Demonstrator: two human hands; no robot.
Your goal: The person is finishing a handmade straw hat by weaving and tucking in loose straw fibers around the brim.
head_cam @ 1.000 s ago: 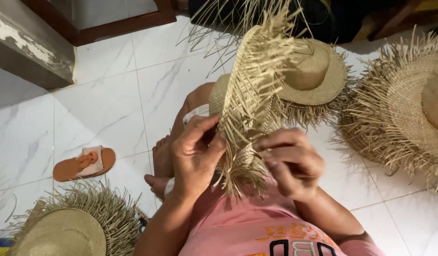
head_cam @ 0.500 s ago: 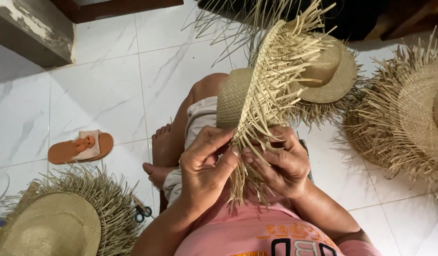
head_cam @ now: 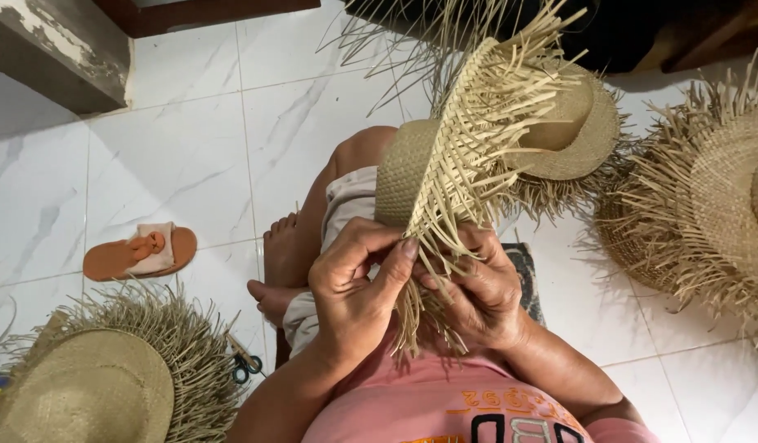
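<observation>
I hold a half-woven straw hat (head_cam: 445,164) upright over my lap, its loose pale strands sticking out along the brim. My left hand (head_cam: 354,287) pinches strands at the brim's lower edge between thumb and fingers. My right hand (head_cam: 477,291) grips the same fringe from the other side, fingers curled around several strands. The two hands touch each other at the brim. My bent leg (head_cam: 338,189) and bare feet (head_cam: 272,271) lie under the hat.
A finished fringed straw hat (head_cam: 92,385) lies at the lower left, small scissors (head_cam: 246,365) beside it. Another hat (head_cam: 572,135) sits behind the held one, a third (head_cam: 707,205) at the right. An orange sandal (head_cam: 141,253) rests on the white tiled floor (head_cam: 174,148).
The view has shifted, so the hat and hands sit lower and more central. My fingers have moved along the fringe, both hands still working the strands at the brim.
</observation>
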